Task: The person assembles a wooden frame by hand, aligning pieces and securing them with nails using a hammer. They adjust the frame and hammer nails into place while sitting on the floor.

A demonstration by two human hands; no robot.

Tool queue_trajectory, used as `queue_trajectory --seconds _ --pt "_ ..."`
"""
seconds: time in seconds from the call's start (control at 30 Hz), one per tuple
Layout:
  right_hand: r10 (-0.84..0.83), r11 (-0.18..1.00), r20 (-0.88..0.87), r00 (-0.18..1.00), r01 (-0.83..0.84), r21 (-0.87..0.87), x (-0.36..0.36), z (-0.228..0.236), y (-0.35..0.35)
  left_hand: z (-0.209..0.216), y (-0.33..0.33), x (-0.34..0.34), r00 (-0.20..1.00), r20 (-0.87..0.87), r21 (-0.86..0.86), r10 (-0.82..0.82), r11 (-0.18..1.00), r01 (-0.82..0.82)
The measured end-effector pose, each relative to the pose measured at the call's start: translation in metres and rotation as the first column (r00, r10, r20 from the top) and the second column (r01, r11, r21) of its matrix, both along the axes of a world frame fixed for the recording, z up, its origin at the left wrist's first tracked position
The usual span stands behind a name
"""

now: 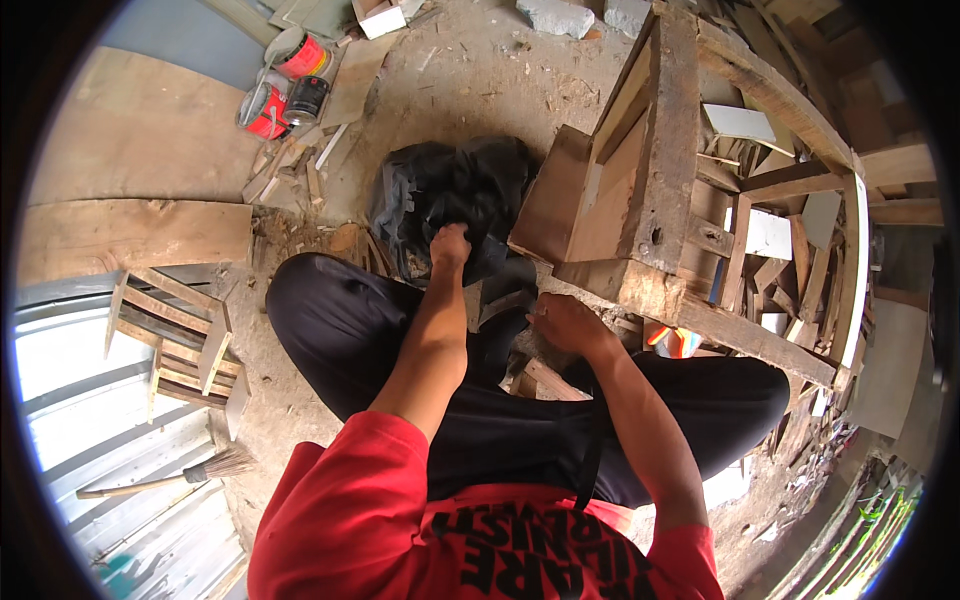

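A black plastic bag (pixel 482 165) stands open on the floor in front of my crossed legs, its sides crumpled. My left hand (pixel 450 246) is closed on the near rim of the bag. To the right and nearer to me, my right hand (pixel 568 322) is held low over wood scraps, with thumb and fingers pressed together. Whatever is between those fingers is too small or hidden to make out. A short wood offcut (pixel 552 380) lies between my legs, just below the right hand.
At right stands a wooden frame bin (pixel 665 150) full of offcuts, its corner close to my right hand. Paint cans (pixel 300 55) stand at far left near plywood sheets (pixel 150 130). Small slatted wooden pieces (pixel 170 330) and a broom (pixel 215 466) lie at left.
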State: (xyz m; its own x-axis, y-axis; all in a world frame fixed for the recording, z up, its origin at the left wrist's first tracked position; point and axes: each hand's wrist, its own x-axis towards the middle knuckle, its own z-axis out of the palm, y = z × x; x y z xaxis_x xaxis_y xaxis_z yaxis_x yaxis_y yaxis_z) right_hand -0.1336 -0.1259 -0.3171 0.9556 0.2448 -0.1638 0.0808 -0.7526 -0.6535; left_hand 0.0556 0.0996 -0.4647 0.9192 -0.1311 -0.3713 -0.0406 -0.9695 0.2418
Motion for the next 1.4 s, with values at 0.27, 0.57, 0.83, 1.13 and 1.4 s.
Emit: queue_trajectory --seconds 0.27,0.57,0.83,1.13,1.4 --pt "-0.013 0.999 -0.061 0.998 0.015 0.037 -0.001 -0.008 0.005 -0.006 0.004 -0.001 1.0 -0.007 0.04 -0.021 0.999 0.021" --pt "-0.002 1.0 -0.025 1.0 0.002 0.011 -0.003 -0.005 0.005 -0.019 0.014 0.005 0.99 -0.114 0.026 -0.084 0.996 0.087" --pt "0.004 1.0 -0.029 1.0 -0.004 -0.025 -0.003 -0.003 0.004 -0.011 0.0 0.0 0.993 -0.1 0.015 0.06 0.998 -0.059" --pt "-0.011 1.0 -0.048 0.999 0.011 -0.004 -0.004 -0.008 0.003 -0.009 -0.004 -0.002 0.983 -0.122 -0.014 0.139 0.99 -0.142" --pt "-0.005 1.0 -0.109 0.994 0.003 -0.017 0.001 0.004 0.001 -0.021 0.011 0.002 0.989 -0.129 -0.12 0.075 0.989 -0.09"
